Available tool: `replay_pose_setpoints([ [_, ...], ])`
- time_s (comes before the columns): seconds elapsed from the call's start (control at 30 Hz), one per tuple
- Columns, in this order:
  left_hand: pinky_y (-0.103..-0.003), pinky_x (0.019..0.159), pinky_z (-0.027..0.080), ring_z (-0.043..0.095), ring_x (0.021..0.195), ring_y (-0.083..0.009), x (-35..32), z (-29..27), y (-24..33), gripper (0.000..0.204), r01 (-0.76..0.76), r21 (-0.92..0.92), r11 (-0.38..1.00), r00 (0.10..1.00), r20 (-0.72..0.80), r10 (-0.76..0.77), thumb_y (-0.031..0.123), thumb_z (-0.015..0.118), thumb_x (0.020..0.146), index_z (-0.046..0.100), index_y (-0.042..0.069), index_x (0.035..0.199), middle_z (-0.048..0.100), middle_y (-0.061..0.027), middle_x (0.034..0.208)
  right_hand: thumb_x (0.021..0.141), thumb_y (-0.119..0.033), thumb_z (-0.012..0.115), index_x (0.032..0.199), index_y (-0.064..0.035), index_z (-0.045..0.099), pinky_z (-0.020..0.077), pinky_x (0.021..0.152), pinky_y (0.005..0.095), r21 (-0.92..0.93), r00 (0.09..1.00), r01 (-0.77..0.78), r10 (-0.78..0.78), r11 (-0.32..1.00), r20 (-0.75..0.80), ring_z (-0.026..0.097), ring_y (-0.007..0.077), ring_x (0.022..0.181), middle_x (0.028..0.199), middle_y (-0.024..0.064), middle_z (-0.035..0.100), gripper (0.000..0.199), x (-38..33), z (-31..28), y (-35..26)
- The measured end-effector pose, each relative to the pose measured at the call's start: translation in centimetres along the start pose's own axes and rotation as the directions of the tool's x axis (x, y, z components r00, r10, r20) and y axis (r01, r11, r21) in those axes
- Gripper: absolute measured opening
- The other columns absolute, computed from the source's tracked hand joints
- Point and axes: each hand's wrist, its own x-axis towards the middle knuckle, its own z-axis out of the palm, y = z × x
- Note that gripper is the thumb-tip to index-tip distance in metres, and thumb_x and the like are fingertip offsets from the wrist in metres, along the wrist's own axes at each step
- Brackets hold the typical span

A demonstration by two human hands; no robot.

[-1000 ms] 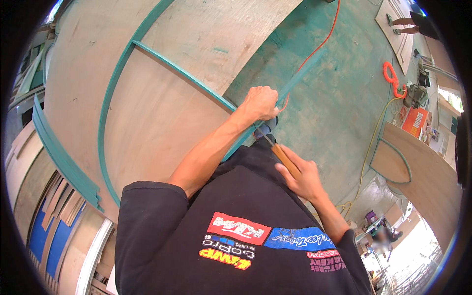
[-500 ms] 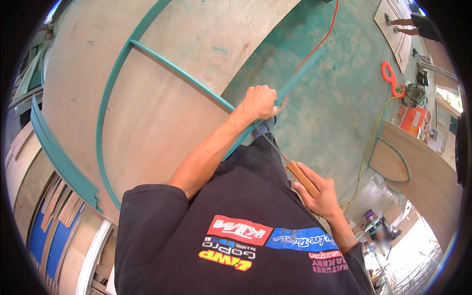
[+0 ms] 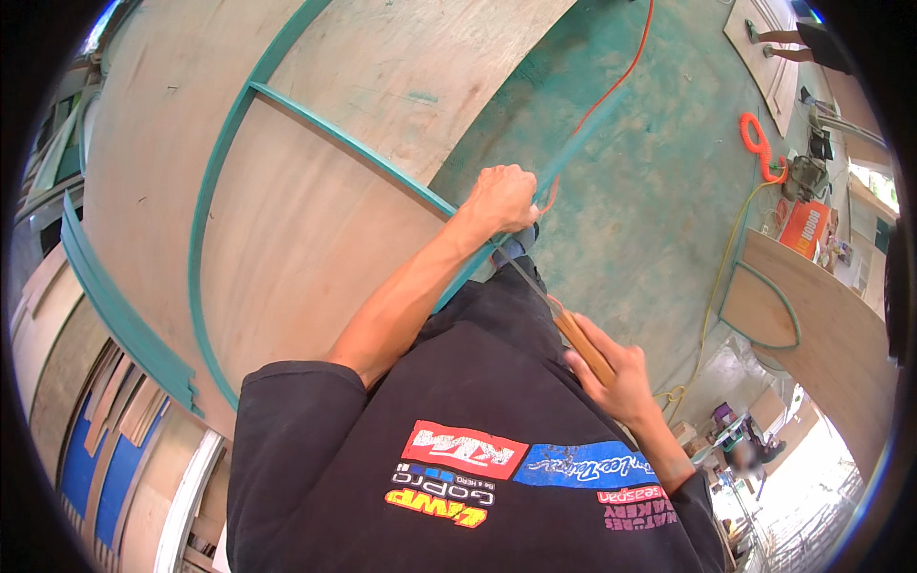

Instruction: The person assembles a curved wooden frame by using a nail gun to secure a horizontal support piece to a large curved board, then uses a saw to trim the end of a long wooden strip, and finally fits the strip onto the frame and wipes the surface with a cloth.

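My left hand (image 3: 501, 201) is closed in a fist around a narrow teal wooden strip (image 3: 462, 283), just above my knee. Beyond the fist the strip's far end is blurred. Lower right, my right hand (image 3: 619, 377) wraps round the wooden handle (image 3: 585, 346) of a handsaw. Its thin blade (image 3: 523, 275) reaches up-left to the strip, close below my left fist. Exactly where the teeth meet the wood is too small to tell.
On the left lies a large plywood panel (image 3: 287, 220) with a curved teal rib (image 3: 199, 229) and a crossbar (image 3: 353, 148). More teal strips (image 3: 124, 315) are stacked at far left. An orange cord (image 3: 611, 88) crosses the green-stained floor (image 3: 630, 229). Another person's legs (image 3: 781, 43) show upper right.
My right hand and the saw have shifted slightly up and left, toward the strip. My left fist stays in place on the strip.
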Motion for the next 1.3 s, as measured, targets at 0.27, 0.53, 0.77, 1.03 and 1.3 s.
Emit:
replay_pose_setpoints([
  [0.27, -0.052, 0.074, 0.056, 0.069, 0.077, -0.0468, 0.2, 0.5, -0.7, 0.026, 0.001, -0.012, 1.0, 1.0, -0.026, -0.001, 0.025, 0.068, 0.074, 0.069, -0.001, 0.07, 0.067, -0.0283, 0.075, 0.092, -0.025, 0.073, 0.14, -0.0152, 0.063, 0.0576, 0.073, 0.0442, -0.013, 0.998, -0.028, 0.029, 1.0, 0.061, 0.071, 0.0424, 0.08, 0.096, 0.0199, 0.075, 0.049, 3.1, 2.3, 1.8],
  [0.53, -0.052, 0.075, 0.057, 0.068, 0.077, -0.0472, 0.2, 0.8, -0.2, 0.025, -0.026, 0.009, 1.0, 0.999, -0.041, 0.026, 0.025, 0.067, 0.073, 0.069, 0.0, 0.069, 0.067, -0.0274, 0.074, 0.091, -0.024, 0.075, 0.135, -0.0143, 0.066, 0.0585, 0.08, 0.0416, -0.164, 0.994, -0.068, 0.08, 0.984, 0.071, 0.074, 0.0393, 0.089, 0.108, 0.0182, 0.075, 0.046, 5.7, 4.3, 3.5],
  [0.77, -0.047, 0.06, 0.048, 0.058, 0.058, -0.0387, 1.4, -0.8, -2.0, 0.032, 0.097, -0.234, 0.967, 0.989, -0.086, -0.12, 0.028, 0.067, 0.074, 0.062, -0.003, 0.068, 0.064, -0.0237, 0.068, 0.094, -0.02, 0.074, 0.131, -0.0102, 0.069, 0.0571, 0.089, 0.0363, 0.021, 0.957, -0.097, 0.099, 0.995, -0.273, 0.076, 0.0296, 0.101, 0.117, 0.0166, 0.076, 0.039, 5.2, 1.4, 8.4],
  [1.03, -0.027, 0.06, 0.047, 0.06, 0.064, -0.0088, 0.9, -3.0, 2.3, 0.026, 0.29, -0.904, 0.314, 0.957, 0.282, -0.074, 0.027, 0.07, 0.096, 0.071, 0.003, 0.088, 0.067, -0.0014, 0.077, 0.094, -0.014, 0.075, 0.121, -0.0048, 0.071, 0.0367, 0.046, 0.0211, 0.77, 0.879, -0.106, 0.421, 0.629, -0.222, 0.051, 0.0012, 0.068, 0.077, -0.0048, 0.055, 0.029, 3.8, -2.3, 8.0],
  [1.3, -0.025, 0.05, 0.031, 0.035, 0.046, -0.0063, -2.5, -2.2, 11.0, 0.022, 0.286, -0.948, -0.139, 0.937, 0.307, -0.166, 0.028, 0.068, 0.096, 0.061, 0.015, 0.08, 0.046, 0.0071, 0.058, 0.082, -0.011, 0.089, 0.127, -0.006, 0.067, 0.0356, 0.058, 0.0186, 0.575, 0.828, 0.292, 0.099, 0.764, -0.552, 0.045, 0.0009, 0.069, 0.088, -0.0071, 0.049, 0.05, 3.3, -1.9, 3.1],
])
